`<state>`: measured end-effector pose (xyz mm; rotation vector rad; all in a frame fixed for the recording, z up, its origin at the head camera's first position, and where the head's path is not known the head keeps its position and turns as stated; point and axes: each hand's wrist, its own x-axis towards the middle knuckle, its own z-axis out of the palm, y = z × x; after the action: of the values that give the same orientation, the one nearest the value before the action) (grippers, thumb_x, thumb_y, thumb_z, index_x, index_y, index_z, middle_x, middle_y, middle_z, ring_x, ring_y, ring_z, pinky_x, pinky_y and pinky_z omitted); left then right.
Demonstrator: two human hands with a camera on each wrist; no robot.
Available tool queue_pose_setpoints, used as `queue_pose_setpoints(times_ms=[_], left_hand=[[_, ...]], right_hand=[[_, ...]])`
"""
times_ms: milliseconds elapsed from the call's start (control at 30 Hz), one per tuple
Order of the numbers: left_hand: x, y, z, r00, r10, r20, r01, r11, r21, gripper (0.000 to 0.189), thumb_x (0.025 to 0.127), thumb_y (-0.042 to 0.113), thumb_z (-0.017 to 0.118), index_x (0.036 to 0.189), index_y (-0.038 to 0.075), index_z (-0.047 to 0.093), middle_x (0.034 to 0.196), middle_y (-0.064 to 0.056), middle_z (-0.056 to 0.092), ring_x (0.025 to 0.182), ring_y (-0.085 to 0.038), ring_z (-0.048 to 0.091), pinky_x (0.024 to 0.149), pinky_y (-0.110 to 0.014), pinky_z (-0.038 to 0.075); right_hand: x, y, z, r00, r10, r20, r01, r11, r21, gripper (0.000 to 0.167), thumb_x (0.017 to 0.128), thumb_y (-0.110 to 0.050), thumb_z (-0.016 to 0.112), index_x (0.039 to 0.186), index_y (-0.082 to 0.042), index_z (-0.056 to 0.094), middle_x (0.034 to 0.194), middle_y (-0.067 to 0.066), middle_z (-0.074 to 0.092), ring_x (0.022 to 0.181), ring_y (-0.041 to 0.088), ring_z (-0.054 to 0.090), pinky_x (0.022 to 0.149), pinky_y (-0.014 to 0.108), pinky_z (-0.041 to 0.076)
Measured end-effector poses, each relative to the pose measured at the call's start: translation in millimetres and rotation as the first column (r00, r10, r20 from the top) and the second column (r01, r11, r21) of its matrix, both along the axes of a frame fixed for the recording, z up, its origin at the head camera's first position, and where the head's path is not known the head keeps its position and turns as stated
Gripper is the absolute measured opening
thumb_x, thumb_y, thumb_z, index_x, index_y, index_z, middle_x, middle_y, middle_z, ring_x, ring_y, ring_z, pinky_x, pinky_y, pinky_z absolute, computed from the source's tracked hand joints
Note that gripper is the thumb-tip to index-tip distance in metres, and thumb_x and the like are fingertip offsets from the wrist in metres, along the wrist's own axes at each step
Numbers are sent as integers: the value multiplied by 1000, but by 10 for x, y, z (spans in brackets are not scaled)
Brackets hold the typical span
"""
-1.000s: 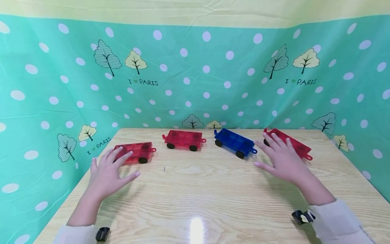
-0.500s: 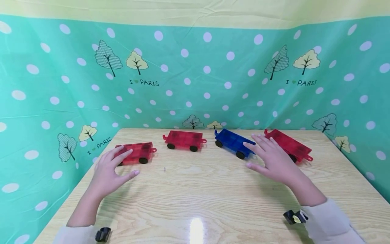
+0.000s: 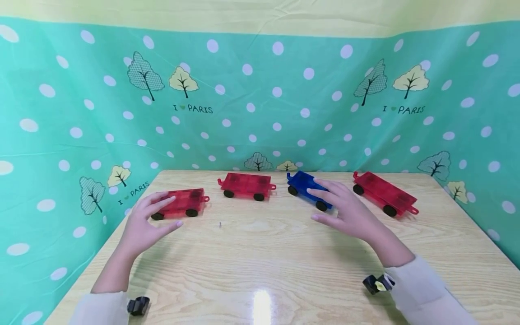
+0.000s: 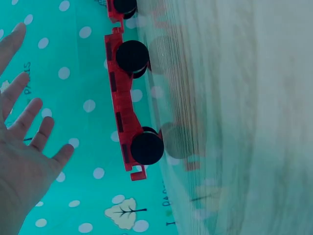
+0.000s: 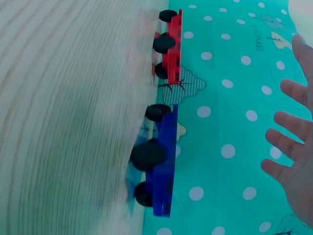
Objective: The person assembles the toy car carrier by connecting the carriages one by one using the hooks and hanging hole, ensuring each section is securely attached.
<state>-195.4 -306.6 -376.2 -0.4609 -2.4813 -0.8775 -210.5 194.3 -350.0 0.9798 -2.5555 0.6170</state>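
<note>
Four-wheeled toy wagons with hooks and loops stand on the table. My left hand [image 3: 142,225] hovers in front of the leftmost red toy wagon [image 3: 187,201], covering its left end in the head view. Its spread fingers are apart from that wagon in the left wrist view. My right hand [image 3: 351,214] is held in the air before the blue toy wagon [image 3: 302,183] and hides its right end. The right wrist view shows a gap between those loosely spread fingers and the blue wagon [image 5: 166,156]. Neither hand holds anything.
A middle red wagon [image 3: 247,185] stands at the back between the left red one and the blue one. Another red wagon [image 3: 383,192] sits angled at the right. A dotted teal cloth [image 3: 227,99] hangs round the wooden table [image 3: 252,262]. A tiny dark speck [image 3: 220,224] lies on the wood.
My right hand has moved left, away from the right red wagon to in front of the blue one. My left hand has shifted only slightly. The wagons have stayed put.
</note>
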Motion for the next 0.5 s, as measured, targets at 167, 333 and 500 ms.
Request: queue_pose_setpoints(times_ms=[167,333,500], left_hand=[[-52,-17,20,999,27,41,-29,999,36,60,74,20,87,128,6,65,137,-16,50,128,-41,37,89,-66,34],[-112,-28,35,996,41,84,-46,997,59,59,76,25,85,129,6,65,139,-14,49,130,-40,35,90,-66,35],[-182,-54,52,993,30,114,-38,997,72,59,77,26,85,129,6,64,141,-13,48,132,-39,35,92,-64,37]], right_hand=[[-71,-111,-3,999,44,24,-43,998,-45,62,85,-31,77,140,-14,55,150,14,40,136,38,35,103,61,35],[-147,-205,-2,997,69,37,-65,993,-96,61,84,-28,78,139,-13,55,148,15,43,136,38,36,104,61,34],[-234,-309,4,995,88,52,-80,988,-134,58,86,-27,76,138,-13,56,146,14,45,135,38,37,103,62,34]])
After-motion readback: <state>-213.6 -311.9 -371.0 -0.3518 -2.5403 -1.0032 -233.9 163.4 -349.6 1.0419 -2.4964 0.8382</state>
